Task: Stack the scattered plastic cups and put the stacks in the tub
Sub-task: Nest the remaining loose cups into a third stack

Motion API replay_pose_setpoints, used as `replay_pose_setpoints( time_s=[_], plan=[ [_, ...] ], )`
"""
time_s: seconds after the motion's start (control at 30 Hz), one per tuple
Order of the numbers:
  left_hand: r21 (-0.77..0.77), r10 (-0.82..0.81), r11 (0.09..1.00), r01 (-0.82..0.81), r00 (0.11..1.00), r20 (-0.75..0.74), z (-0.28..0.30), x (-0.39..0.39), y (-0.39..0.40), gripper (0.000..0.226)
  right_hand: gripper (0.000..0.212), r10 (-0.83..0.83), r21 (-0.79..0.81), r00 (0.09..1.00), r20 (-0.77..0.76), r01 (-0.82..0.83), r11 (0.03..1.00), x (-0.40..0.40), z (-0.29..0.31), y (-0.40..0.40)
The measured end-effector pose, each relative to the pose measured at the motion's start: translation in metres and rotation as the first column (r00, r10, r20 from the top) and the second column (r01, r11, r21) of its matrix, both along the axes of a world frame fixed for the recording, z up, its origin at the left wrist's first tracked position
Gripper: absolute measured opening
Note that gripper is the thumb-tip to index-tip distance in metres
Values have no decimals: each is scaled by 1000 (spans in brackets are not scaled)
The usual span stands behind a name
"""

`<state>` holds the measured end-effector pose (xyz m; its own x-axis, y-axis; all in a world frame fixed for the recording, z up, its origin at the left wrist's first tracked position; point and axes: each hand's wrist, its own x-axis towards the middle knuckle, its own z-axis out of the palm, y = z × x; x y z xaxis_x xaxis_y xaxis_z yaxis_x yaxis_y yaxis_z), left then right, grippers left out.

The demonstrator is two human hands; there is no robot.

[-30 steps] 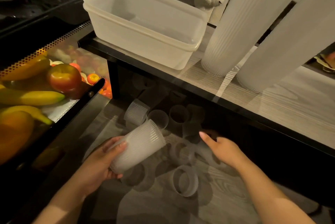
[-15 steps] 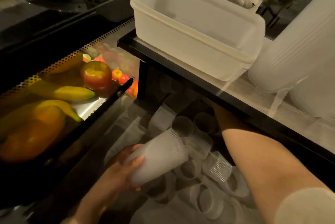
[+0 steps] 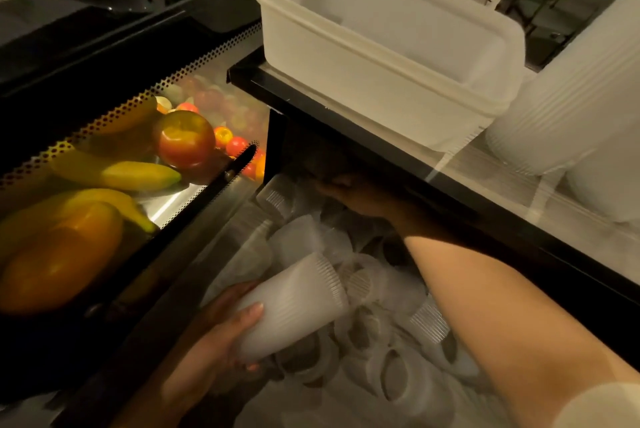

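- My left hand (image 3: 211, 341) grips a cup stack (image 3: 291, 306), tilted, nearest me.
- Loose cups (image 3: 391, 355) lie between my hands.
- My right hand (image 3: 349, 193) reaches under the shelf (image 3: 346, 122); its grip is too dark to tell.
- The tub (image 3: 374, 81) sits above it.

Upper surface: glass-topped black-framed shelf (image 3: 346, 115) | carried: white rectangular plastic tub (image 3: 381, 74) | lower surface: floor | scattered there: translucent ribbed plastic cups (image 3: 391, 368)
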<state>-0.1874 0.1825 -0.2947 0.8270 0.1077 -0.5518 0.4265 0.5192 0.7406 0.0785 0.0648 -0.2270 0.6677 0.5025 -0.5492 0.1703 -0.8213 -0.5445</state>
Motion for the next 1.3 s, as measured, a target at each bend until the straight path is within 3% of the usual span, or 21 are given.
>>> replay_pose_setpoints(
  time_s=[0.07, 0.2, 0.27, 0.4, 0.5, 0.6, 0.73, 0.87, 1.0, 1.13, 1.2, 1.3],
  plan=[
    [53, -4, 999, 6, 999, -42, -2, 2, -3, 102, 49, 24, -50, 999, 38, -22, 999, -16, 1, -20],
    [78, 3, 997, 8, 990, -142, -5, 0, -9, 99, 85, -75, -203, 995, -68, 60, 977, -48, -1, -55],
    [90, -45, 994, 57, 991, -129, 4, -1, -13, 91, 79, -19, -180, 997, -77, 5, 984, -61, 2, -73],
    [162, -115, 978, 129, 989, -91, 13, -9, -15, 86, 60, 49, -152, 970, 240, -12, 988, -89, 10, -121],
    [180, -113, 976, 119, 993, -43, 15, -19, -16, 77, 52, -103, -3, 881, 462, 118, 993, -121, 10, -168],
    [155, -63, 985, 73, 996, -65, 17, -27, -20, 66, 48, -263, 50, 821, 507, 276, 960, -169, 12, -215],
    [153, 0, 988, 12, 997, -76, 20, -34, -28, 19, 96, -344, -27, 853, 392, 384, 923, -264, 16, -251],
    [127, -7, 992, 15, 998, -60, 25, -43, -34, 26, 86, -133, -333, 969, 207, 198, 922, -331, -8, -254],
    [130, -72, 988, 76, 997, -39, 31, -52, -37, 32, 81, -136, -390, 985, 106, 167, 905, -351, -18, -249],
    [161, -136, 977, 141, 990, -39, 37, -58, -39, 44, 88, -49, -350, 968, 245, 135, 927, -360, -35, -247],
    [183, -164, 968, 169, 986, -42, 41, -60, -41, 55, 73, 17, -363, 899, 438, 159, 918, -363, -43, -243],
    [212, -207, 955, 208, 978, -28, 43, -61, -46, 80, 62, 7, -333, 852, 523, 196, 922, -359, -55, -242]
  ],
)
